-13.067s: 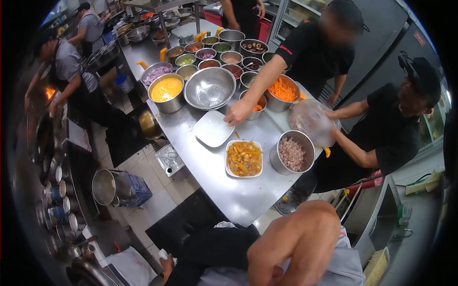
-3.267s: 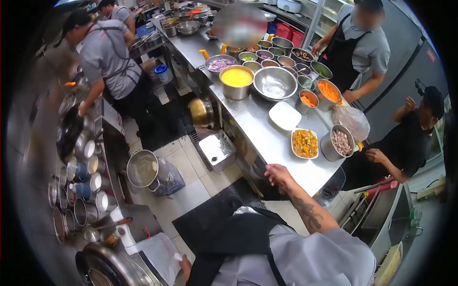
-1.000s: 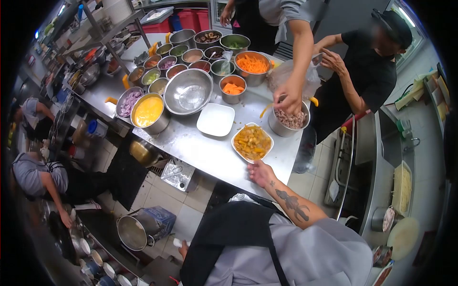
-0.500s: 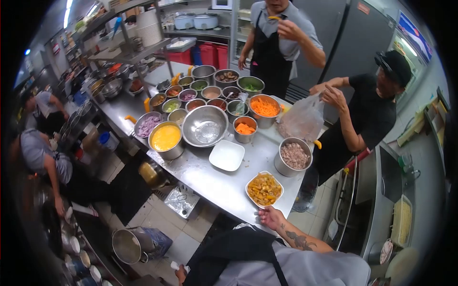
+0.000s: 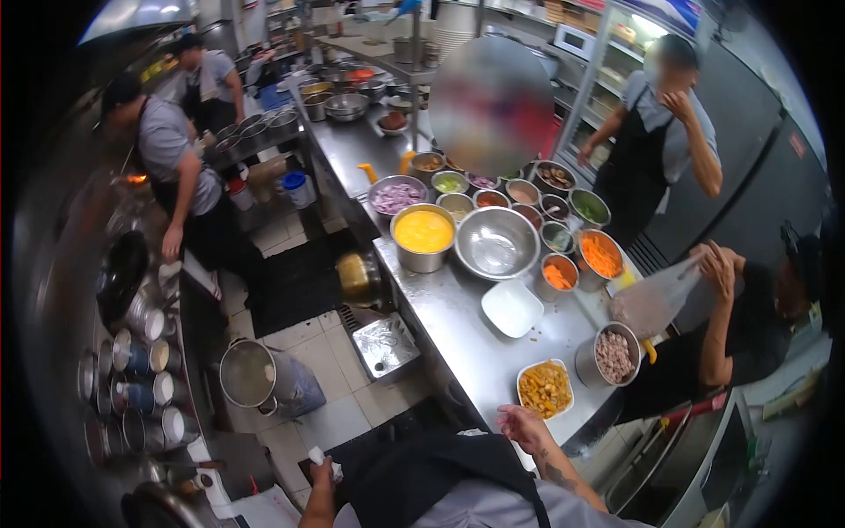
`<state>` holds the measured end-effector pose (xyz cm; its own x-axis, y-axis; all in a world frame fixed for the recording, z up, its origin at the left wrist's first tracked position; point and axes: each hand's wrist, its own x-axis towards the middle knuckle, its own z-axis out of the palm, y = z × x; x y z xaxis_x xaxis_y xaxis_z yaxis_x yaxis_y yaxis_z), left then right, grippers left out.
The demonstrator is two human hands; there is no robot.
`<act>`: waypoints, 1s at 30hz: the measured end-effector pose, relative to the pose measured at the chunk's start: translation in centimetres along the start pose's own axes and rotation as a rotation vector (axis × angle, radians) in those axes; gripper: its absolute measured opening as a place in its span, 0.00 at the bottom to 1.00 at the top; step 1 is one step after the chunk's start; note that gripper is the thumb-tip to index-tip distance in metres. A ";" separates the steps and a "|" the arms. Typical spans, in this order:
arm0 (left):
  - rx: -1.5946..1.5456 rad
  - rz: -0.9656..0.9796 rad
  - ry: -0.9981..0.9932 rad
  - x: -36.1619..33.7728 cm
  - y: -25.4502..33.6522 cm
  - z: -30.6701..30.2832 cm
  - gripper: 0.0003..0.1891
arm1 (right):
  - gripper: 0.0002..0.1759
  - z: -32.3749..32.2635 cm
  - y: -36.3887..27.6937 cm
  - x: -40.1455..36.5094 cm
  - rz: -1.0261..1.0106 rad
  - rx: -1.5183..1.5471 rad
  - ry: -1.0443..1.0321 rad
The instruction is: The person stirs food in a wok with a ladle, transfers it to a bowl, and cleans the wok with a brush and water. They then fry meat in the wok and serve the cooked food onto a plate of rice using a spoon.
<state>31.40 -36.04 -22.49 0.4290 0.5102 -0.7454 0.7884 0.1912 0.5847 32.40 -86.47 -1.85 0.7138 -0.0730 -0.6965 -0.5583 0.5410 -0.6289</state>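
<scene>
My right hand point(image 5: 525, 429) is above the front edge of the steel table point(image 5: 444, 321), fingers apart and holding nothing. Just beyond it stands a white square dish point(image 5: 571, 407) of orange-brown chopped food point(image 5: 544, 388). Low on the left, beside my black apron, my left hand point(image 5: 323, 478) is closed round a crumpled white cloth or paper point(image 5: 316, 455). Farther along the table lie an empty white square dish point(image 5: 512, 308) and a wide steel bowl point(image 5: 497, 243). A steel pot of chopped pinkish meat point(image 5: 613, 355) stands to the right.
Behind are a pot of yellow liquid point(image 5: 423, 231), chopped onion point(image 5: 397, 198), carrot strips point(image 5: 601, 255) and several small containers. A co-worker at right holds a plastic bag point(image 5: 656, 304); another stands by the fridge. Two people work at left. A large pot point(image 5: 247, 374) stands on the floor.
My view has swung left, so the table appears farther right. My right hand has drawn away from the filled dish. The fridge co-worker's hand is now near the face.
</scene>
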 end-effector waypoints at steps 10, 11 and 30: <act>-0.417 0.193 0.217 -5.4 -4.6 -5.1 0.20 | 0.14 9.4 -4.0 7.4 -0.124 -0.538 -0.264; -0.500 0.180 0.217 -8.3 -4.0 -5.9 0.19 | 0.13 10.7 -3.2 8.5 -0.199 -0.612 -0.345; -1.425 0.247 0.984 -26.8 -19.3 -37.5 0.19 | 0.17 50.6 31.7 -7.6 -0.118 -1.304 -1.707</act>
<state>-11.83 -21.93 -1.78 -0.3608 0.8093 -0.4635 -0.4496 0.2845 0.8467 30.62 -26.35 0.97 -0.0735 0.9755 -0.2072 0.1405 -0.1956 -0.9706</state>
